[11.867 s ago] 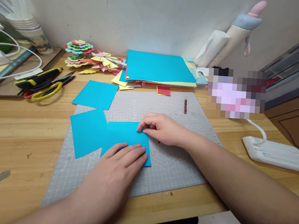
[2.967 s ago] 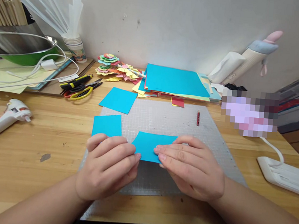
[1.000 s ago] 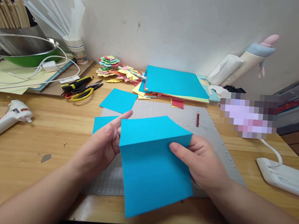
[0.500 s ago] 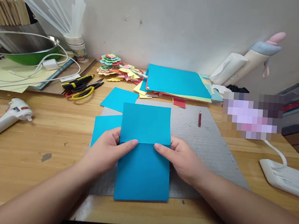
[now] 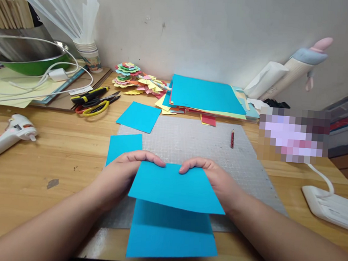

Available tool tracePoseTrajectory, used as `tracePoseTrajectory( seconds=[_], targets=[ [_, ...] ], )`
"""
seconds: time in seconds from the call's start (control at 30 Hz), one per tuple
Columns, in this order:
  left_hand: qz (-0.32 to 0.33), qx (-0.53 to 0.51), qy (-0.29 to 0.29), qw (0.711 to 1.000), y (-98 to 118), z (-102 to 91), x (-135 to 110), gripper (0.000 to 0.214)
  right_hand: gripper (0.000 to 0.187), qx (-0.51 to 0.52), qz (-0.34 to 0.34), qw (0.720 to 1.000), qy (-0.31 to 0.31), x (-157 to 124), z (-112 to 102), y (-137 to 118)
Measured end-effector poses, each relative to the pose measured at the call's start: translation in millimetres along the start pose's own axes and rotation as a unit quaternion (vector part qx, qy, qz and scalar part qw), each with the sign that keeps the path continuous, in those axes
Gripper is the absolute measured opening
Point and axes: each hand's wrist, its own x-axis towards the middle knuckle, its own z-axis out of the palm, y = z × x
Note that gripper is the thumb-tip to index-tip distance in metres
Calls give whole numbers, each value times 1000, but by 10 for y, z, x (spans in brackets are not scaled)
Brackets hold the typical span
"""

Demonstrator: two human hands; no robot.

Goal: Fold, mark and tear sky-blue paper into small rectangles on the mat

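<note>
A sheet of blue paper (image 5: 175, 191) is folded over toward me, its crease at the far side and its two flaps apart at the near side. My left hand (image 5: 135, 163) grips the left part of the crease, with fingertips curled over the top. On the right part of the crease, my right hand (image 5: 209, 171) holds it the same way. The lower flap reaches past the front edge of the grey cutting mat (image 5: 197, 140). Two smaller blue paper pieces (image 5: 140, 117) lie at the left of the mat, one partly behind my left hand.
A short pencil (image 5: 232, 139) lies on the mat. Behind it is a stack of coloured paper (image 5: 207, 95). Scissors and pliers (image 5: 96, 102) are at the left, with a glue gun (image 5: 11, 135) nearer. A white power strip (image 5: 333, 209) sits at the right.
The upper part of the blue sheet has come down toward me over the lower part. My fingers have moved from the sheet's sides onto the crease.
</note>
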Motion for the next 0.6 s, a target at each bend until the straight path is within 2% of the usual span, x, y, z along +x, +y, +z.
tracePoseTrajectory(
  seconds=[0.13,0.3,0.4,0.43,0.5,0.6],
  targets=[
    [-13,-58,-14,998,44,-5,-22,31,6,-43,-57,997,12,-7,20,17],
    [-43,91,-38,994,-37,-70,-16,38,11,-114,-96,988,-36,-32,-21,-2],
    [-12,142,-21,990,-44,-81,-25,38,30,-87,-79,991,-67,-37,-82,-99],
    [-2,159,-15,987,-36,-73,-31,37,32,-65,-68,993,-65,-33,-93,-133],
    [9,212,-12,977,-22,-37,-43,34,22,-67,-44,996,-33,-19,-83,-183],
    [23,307,-11,951,-30,42,-61,26,21,-209,-28,977,23,-2,20,-187]
  ],
)
